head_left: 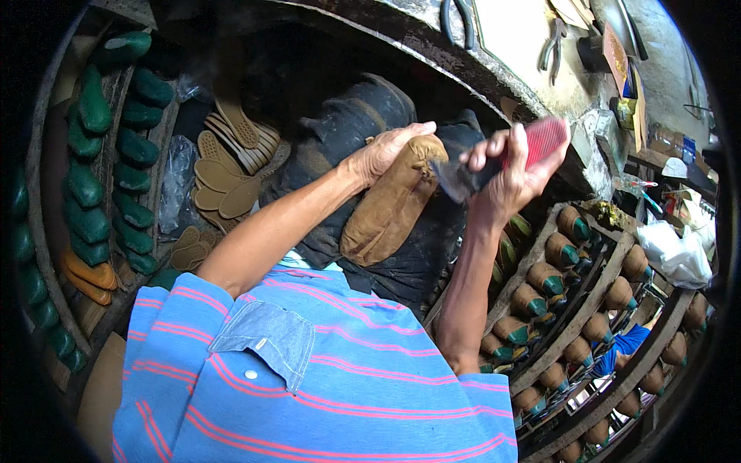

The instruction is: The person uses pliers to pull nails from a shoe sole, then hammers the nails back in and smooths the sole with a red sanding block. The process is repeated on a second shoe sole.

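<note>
Across my lap lies a tan leather shoe upper, its underside turned up and its leather edges folded in, gathered into pleats at the far end. My left hand grips that far end from the left side. Raised at the right, my right hand is closed round a tool with a red ribbed part and a dark, broad end. The dark end is blurred and sits against or just beside the pleated end; I cannot tell whether they touch. The tool's exact kind is unclear.
Green shoe lasts fill wooden racks at the left, near a pile of tan soles. Brown shoes with green parts line racks at the right. Pliers lie on the worn bench ahead, and a white plastic bag sits far right.
</note>
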A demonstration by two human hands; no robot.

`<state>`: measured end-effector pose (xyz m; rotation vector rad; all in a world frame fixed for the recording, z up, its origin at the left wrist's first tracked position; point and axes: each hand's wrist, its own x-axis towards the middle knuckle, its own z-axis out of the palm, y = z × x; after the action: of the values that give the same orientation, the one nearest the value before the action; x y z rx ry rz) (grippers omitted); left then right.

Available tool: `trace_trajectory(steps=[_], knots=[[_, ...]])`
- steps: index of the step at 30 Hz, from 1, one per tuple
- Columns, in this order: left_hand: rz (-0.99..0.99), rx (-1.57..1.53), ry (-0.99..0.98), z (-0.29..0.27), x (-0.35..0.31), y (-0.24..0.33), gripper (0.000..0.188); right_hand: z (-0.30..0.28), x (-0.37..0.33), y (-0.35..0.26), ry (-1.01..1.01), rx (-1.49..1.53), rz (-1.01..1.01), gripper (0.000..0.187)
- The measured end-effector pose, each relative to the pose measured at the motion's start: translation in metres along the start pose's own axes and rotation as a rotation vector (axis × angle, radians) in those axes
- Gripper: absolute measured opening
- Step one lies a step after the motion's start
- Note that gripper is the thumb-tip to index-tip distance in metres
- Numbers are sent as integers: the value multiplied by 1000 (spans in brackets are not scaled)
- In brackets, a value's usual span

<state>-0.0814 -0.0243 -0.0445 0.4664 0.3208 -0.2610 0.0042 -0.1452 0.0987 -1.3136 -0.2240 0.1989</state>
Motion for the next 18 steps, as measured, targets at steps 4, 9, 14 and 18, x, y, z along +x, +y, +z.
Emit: trace_trajectory(steps=[4, 9, 14, 18], knots=[[58, -172, 48, 9, -7, -5, 40, 24, 29, 34, -186, -89, -47, 78], [77, -12, 47, -1, -8, -1, 43, 10, 5, 49, 38, -115, -128, 81], [32, 47, 38, -7, -5, -2, 51, -7, -22, 50, 201, -133, -74, 78], [27, -16, 46, -6, -3, -1, 54, -26, -53, 22, 53, -262, 26, 79]])
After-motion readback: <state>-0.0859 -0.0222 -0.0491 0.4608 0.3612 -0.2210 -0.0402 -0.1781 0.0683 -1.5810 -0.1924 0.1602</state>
